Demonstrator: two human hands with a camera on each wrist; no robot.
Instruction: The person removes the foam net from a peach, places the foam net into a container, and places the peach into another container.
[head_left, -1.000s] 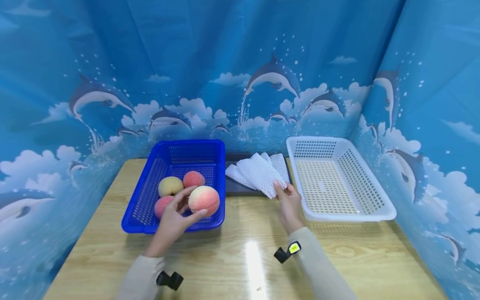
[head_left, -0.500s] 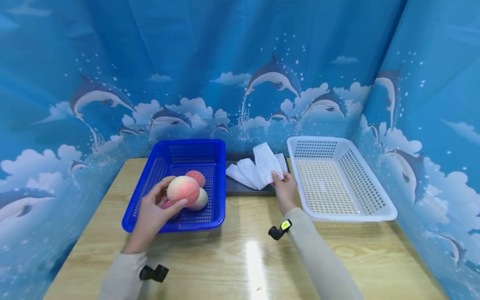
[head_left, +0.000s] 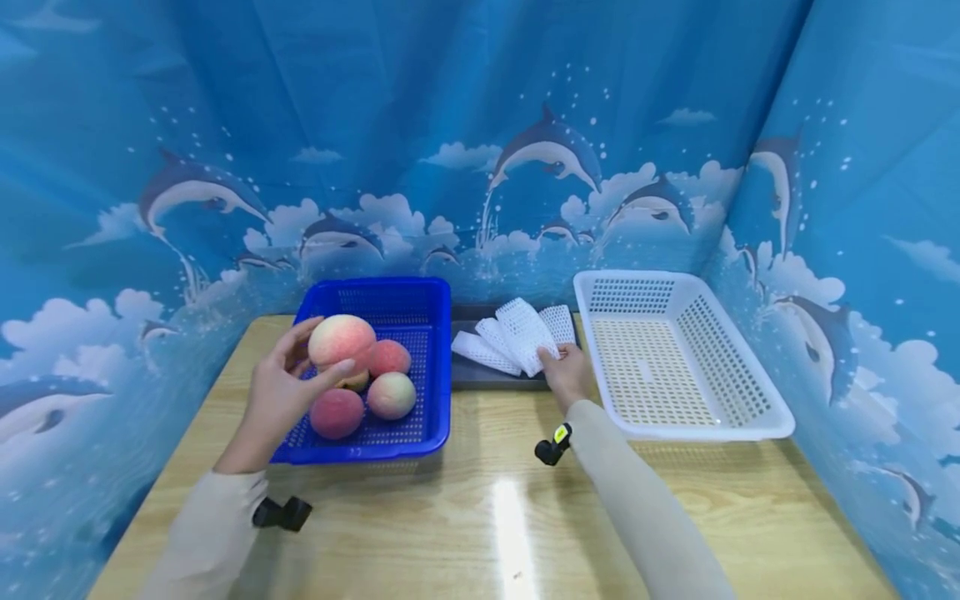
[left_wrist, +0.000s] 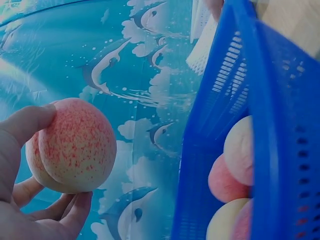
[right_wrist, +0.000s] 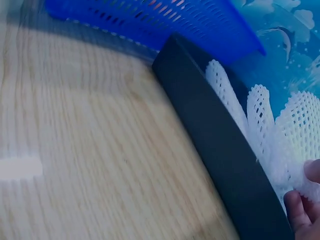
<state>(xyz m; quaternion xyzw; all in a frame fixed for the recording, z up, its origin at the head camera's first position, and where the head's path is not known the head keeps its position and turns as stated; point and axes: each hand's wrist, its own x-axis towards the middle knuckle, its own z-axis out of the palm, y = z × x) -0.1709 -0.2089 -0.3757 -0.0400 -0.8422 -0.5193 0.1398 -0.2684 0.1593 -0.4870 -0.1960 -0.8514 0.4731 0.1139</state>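
My left hand (head_left: 273, 396) grips a peach (head_left: 342, 342) with thumb and fingers, raised over the left part of the blue basket (head_left: 390, 451). Below it several peaches (head_left: 392, 396) lie in the basket; one is partly hidden behind the held peach. In the left wrist view the held peach (left_wrist: 75, 145) shows a red-speckled skin and a crease. At the dark tray (head_left: 487, 382), my right hand (head_left: 567, 379) pinches the near end of a white foam fruit net (head_left: 525, 329). Other flat foam nets (head_left: 480, 352) lie beside it in the tray.
A white plastic basket (head_left: 738, 433) stands to the right of the tray. All of it sits on a wooden table (head_left: 465, 500). Behind and at the right hangs a blue dolphin-print curtain (head_left: 420, 125).
My left hand has carried the peach leftward and up over the basket, uncovering peaches below. The pinched foam net was lifted, then lowered back toward the others; my right hand stays near the tray.
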